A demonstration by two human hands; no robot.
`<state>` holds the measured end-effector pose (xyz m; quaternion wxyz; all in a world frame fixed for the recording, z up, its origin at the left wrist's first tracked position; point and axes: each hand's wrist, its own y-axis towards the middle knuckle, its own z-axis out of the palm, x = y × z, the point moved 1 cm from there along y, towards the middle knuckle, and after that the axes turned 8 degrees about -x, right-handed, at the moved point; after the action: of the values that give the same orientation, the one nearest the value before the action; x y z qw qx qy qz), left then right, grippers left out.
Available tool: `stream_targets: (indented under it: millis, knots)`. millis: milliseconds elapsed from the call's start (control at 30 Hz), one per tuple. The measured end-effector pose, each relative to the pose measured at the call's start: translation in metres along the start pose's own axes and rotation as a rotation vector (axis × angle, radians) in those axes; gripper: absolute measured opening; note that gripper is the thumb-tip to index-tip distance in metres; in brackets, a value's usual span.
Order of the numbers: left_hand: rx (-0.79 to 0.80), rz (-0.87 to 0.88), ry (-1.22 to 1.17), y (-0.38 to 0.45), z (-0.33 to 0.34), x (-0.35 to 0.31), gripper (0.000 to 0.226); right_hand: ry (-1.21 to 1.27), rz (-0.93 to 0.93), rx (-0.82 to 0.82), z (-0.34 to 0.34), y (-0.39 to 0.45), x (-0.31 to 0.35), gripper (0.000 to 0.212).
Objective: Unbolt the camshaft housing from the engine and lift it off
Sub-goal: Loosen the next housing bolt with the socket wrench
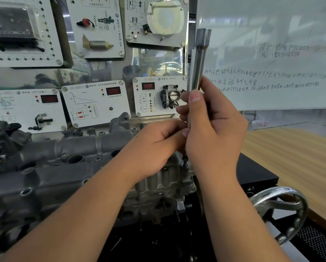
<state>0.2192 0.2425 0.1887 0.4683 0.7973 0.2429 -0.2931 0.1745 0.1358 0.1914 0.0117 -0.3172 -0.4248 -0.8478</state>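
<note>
right hand point(213, 129) grips upright socket wrench point(200, 59) | left hand point(154, 148) pinches its base | above camshaft housing point(79, 148)

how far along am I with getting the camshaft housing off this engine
Done: I cannot tell how many bolts are already out. In hand: your right hand grips the long socket extension upright, and your left hand fingers work at its lower end, above a bolt standing at the housing's corner. Left: the camshaft housing sits on the engine, not lifted.
</note>
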Motion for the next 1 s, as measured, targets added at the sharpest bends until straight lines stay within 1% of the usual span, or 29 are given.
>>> stream_targets:
  millis: [67, 167, 233, 267, 367, 467, 533, 600, 700, 767, 800, 867, 933, 1000]
  knots:
    - [-0.03, 0.014, 0.061, 0.001, 0.0004, 0.0009, 0.019, 0.003, 0.011, 0.018, 0.0, 0.0021, -0.0008, 0.029]
    - [-0.052, 0.009, 0.088, 0.0005, 0.0005, 0.0003, 0.025, -0.016, 0.026, 0.021, -0.0005, 0.0029, -0.002, 0.03]
    - [-0.05, 0.019, 0.075, -0.0001, -0.0002, 0.0004, 0.018, -0.04, 0.003, 0.005, -0.0017, 0.0029, -0.0025, 0.022]
    - [-0.038, 0.016, 0.065, -0.0001, -0.0001, -0.0001, 0.017, -0.053, -0.011, 0.0, -0.0024, 0.0026, -0.0027, 0.02]
    - [-0.008, -0.011, 0.002, 0.0002, 0.0007, -0.0001, 0.024, -0.056, -0.009, 0.004, -0.0022, 0.0016, -0.0022, 0.026]
    - [-0.025, 0.016, 0.057, -0.0007, 0.0006, -0.0008, 0.016, -0.001, 0.021, 0.025, -0.0014, 0.0025, -0.002, 0.018]
    - [-0.053, 0.027, 0.127, -0.0005, -0.0006, 0.0007, 0.013, 0.006, 0.022, 0.045, -0.0004, 0.0028, -0.0006, 0.022]
    - [-0.051, 0.023, 0.127, -0.0012, -0.0019, -0.0001, 0.014, -0.02, -0.018, 0.054, -0.0001, 0.0018, 0.0009, 0.028]
    - [-0.045, 0.008, 0.105, -0.0023, -0.0017, -0.0024, 0.02, -0.06, -0.103, 0.049, -0.0019, 0.0017, 0.0041, 0.006]
    - [-0.026, -0.008, 0.086, -0.0025, -0.0006, -0.0045, 0.032, -0.098, -0.127, 0.074, -0.0023, 0.0027, 0.0045, 0.019]
    - [-0.018, -0.015, 0.075, -0.0022, -0.0004, -0.0048, 0.035, -0.105, -0.133, 0.091, -0.0027, 0.0033, 0.004, 0.02]
    - [-0.024, -0.015, 0.053, -0.0019, -0.0002, -0.0054, 0.032, -0.107, -0.099, 0.103, -0.0022, 0.0032, 0.0028, 0.024]
    - [-0.051, -0.006, 0.063, -0.0018, -0.0002, -0.005, 0.028, -0.079, -0.036, 0.082, -0.0008, 0.0033, 0.0015, 0.031]
    - [-0.077, -0.001, 0.078, -0.0015, -0.0005, -0.004, 0.027, -0.055, -0.02, 0.058, 0.0001, 0.0031, 0.0015, 0.035]
